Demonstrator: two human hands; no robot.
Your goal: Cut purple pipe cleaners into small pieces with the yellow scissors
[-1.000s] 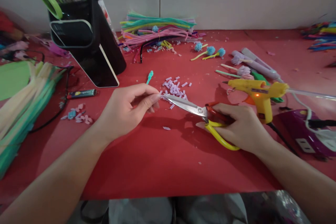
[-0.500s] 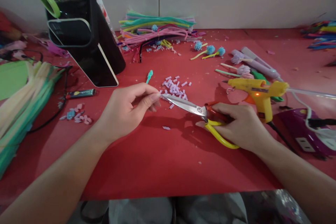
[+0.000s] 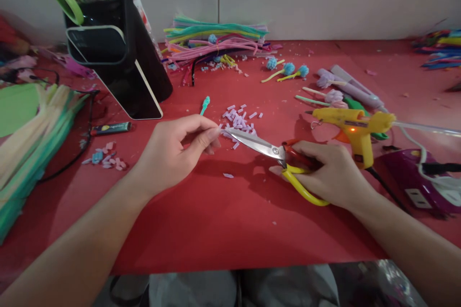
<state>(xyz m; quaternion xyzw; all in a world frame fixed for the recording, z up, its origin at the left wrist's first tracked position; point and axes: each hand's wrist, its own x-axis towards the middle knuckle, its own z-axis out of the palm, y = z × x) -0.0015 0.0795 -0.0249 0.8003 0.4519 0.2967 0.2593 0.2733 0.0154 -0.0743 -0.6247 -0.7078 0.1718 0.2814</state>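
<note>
My right hand point(image 3: 324, 170) grips a pair of scissors point(image 3: 257, 145) with one red and one yellow handle. Their blades look closed and point left, with the tips close to my left fingertips. My left hand point(image 3: 176, 151) is pinched at thumb and forefinger; a tiny lilac bit seems to show at the fingertips, too small to name. Just behind the blades lies a loose pile of short lilac cut pieces point(image 3: 239, 119). One lilac scrap point(image 3: 228, 175) rests apart, nearer the table edge. A teal stick with a knobby tip point(image 3: 205, 104) lies behind my left hand.
A tall black bottle point(image 3: 151, 67) stands at left behind a lighter point(image 3: 111, 128) and small pink and blue pieces point(image 3: 108, 158). At right are a yellow glue gun point(image 3: 355, 124), its light lit, and a purple power strip point(image 3: 399, 168). Pipe cleaners point(image 3: 216, 33) lie at the back.
The scissors have drawn very slightly right, their tips a little farther from my left fingertips. My left hand keeps its pinch in the same place.
</note>
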